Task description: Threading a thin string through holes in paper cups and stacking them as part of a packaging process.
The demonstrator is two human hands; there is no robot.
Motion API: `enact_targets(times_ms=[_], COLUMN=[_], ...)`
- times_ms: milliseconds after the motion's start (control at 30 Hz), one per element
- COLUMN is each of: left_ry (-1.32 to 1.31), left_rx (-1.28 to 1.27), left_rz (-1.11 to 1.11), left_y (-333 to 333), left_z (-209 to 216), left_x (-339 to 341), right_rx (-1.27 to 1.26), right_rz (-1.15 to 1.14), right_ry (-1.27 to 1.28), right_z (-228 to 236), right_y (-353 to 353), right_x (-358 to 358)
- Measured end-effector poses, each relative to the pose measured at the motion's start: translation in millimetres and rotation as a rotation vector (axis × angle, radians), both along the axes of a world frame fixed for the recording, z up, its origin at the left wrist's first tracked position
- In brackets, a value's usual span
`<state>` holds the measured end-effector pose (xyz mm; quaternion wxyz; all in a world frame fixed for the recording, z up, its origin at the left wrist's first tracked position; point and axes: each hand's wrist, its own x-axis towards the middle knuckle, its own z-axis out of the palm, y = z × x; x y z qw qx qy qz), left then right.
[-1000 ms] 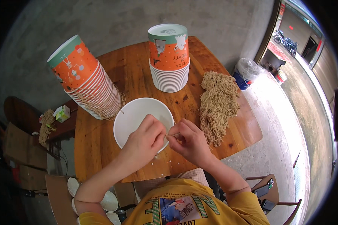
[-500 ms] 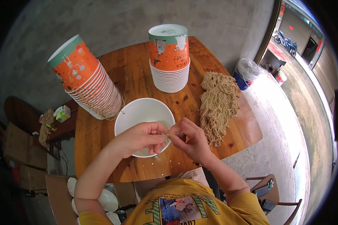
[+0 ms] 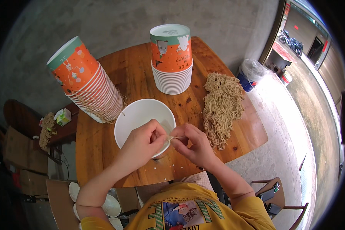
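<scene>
A paper bucket [image 3: 131, 115], white inside, stands with its mouth up near the front of the wooden table [image 3: 195, 99]. A short end of string pokes through its rim at the far left. At the bucket's near right rim, my left hand [image 3: 143, 141] and my right hand [image 3: 194, 145] meet, both closed in a pinch. Between their fingertips runs a thin beige string [image 3: 174, 137]. Its exact path at the rim is partly hidden by my fingers. To the right of my right hand lies a loose bundle of beige string [image 3: 223, 107].
A leaning stack of orange and green printed buckets [image 3: 82, 74], draped with strings, stands at the left. Another upside-down stack [image 3: 171, 53] stands at the back. Small white bits dot the table's front. A chair [image 3: 274, 197] is at the lower right; a blue pail [image 3: 247, 80] stands beyond the table.
My left hand has turned over, its fingers curling in from a more spread pose. The bucket has shifted slightly left. My right hand keeps its pinch on the string.
</scene>
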<state>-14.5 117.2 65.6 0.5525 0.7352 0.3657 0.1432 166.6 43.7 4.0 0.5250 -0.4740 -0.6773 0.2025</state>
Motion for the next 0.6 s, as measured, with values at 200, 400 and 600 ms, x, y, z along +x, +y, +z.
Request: enact_targets(times_ms=[200, 400, 600], left_ry=[0.042, -0.019, -0.069], left_rx=[0.816, 0.662, -0.224], left_rz=[0.026, -0.033, -0.094], left_y=[-16.1, -6.6, 13.6], left_z=[-4.9, -6.4, -0.9], left_x=[1.8, -0.7, -7.9], right_rx=[-0.055, -0.165, -0.250], right_rz=[0.039, 0.026, 0.044], right_ry=[0.192, 0.324, 0.431], right_z=[-2.9, -4.4, -2.0], right_y=[-0.3, -0.3, -0.9], right_x=[-9.3, -10.9, -12.7])
